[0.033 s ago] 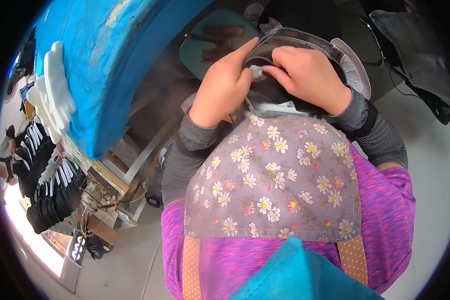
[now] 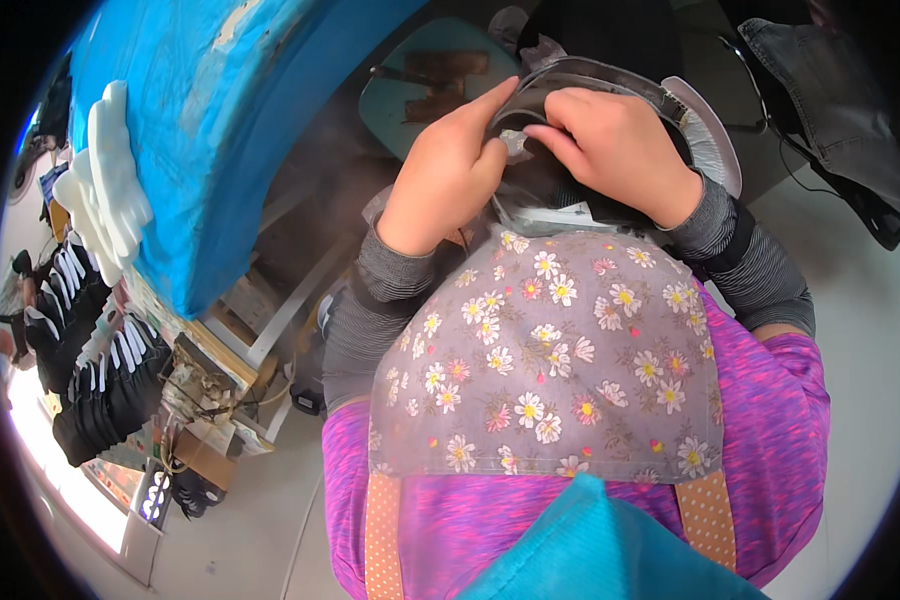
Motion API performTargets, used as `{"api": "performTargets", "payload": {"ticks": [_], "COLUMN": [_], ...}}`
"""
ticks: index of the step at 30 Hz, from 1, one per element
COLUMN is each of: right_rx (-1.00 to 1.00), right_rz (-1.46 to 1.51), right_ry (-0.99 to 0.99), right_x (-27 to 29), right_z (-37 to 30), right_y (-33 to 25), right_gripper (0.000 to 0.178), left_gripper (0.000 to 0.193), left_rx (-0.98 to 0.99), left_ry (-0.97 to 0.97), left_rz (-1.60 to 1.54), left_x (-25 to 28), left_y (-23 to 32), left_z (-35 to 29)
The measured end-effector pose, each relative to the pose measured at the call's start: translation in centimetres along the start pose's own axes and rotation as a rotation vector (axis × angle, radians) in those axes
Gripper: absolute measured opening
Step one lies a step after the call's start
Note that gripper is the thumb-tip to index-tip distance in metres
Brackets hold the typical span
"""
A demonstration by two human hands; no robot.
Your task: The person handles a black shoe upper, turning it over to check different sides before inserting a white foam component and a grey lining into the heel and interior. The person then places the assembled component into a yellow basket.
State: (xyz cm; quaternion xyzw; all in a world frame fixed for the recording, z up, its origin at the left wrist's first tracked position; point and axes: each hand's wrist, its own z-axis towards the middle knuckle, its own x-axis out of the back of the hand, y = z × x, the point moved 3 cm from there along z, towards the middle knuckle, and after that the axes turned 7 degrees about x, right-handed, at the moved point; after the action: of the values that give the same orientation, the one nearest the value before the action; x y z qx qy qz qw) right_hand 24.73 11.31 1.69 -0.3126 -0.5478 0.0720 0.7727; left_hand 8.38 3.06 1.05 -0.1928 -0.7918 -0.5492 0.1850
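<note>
In my lap lies a dark, rounded item with a raised curved rim and what looks like clear film about it. Its exact kind cannot be made out. My left hand is at its left side, index finger stretched along the rim and thumb bent inward; the other fingers are hidden. My right hand is over the right part, fingers curled and thumb pointing left. A small crumpled whitish piece shows between the two thumbs. Whatever the right fingers grip is hidden beneath them.
A table under a blue cover rises at the left, with white foam-like pieces at its edge. Black items with white strips are lined up beyond. A teal stool holds brown pieces. Dark grey clothing hangs at the right.
Both thumbs have shifted slightly, and a little more of the whitish piece shows between them. Otherwise my hands and the dark item stay in place.
</note>
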Motion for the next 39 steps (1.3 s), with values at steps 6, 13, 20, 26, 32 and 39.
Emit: {"api": "performTargets", "payload": {"ticks": [6, 13, 20, 26, 32, 39], "right_rx": [0.007, -0.037, 0.183, 0.278, 0.095, 0.097], "right_rz": [-0.076, -0.041, -0.039, 0.005, -0.078, -0.150], "right_ry": [0.106, 0.119, 0.000, -0.234, 0.050, 0.139], "right_x": [-0.7, 0.4, -0.4, -0.6, 0.1, -0.6], "right_z": [0.4, 0.9, 0.0, -0.2, 0.7, 1.1], "right_y": [0.9, 0.6, 1.0, -2.2, -0.4, -0.2], "right_gripper": [0.018, 0.021, 0.023, 0.017, 0.014, 0.015], "left_gripper": [0.049, 0.032, 0.033, 0.040, 0.042, 0.032], "left_rx": [-0.141, 0.019, -0.017, -0.125, -0.073, -0.107], "left_ry": [0.097, 0.077, 0.087, 0.094, 0.000, 0.051], "left_rz": [0.145, 0.255, 0.252, 0.127, 0.062, 0.215], "left_x": [0.2, 0.8, 1.0, 1.0, 2.0, 2.6], "left_y": [1.6, 1.5, 1.1, 0.5, -0.1, 1.6], "left_z": [-0.4, 0.0, -0.5, -1.0, -1.2, -1.2]}}
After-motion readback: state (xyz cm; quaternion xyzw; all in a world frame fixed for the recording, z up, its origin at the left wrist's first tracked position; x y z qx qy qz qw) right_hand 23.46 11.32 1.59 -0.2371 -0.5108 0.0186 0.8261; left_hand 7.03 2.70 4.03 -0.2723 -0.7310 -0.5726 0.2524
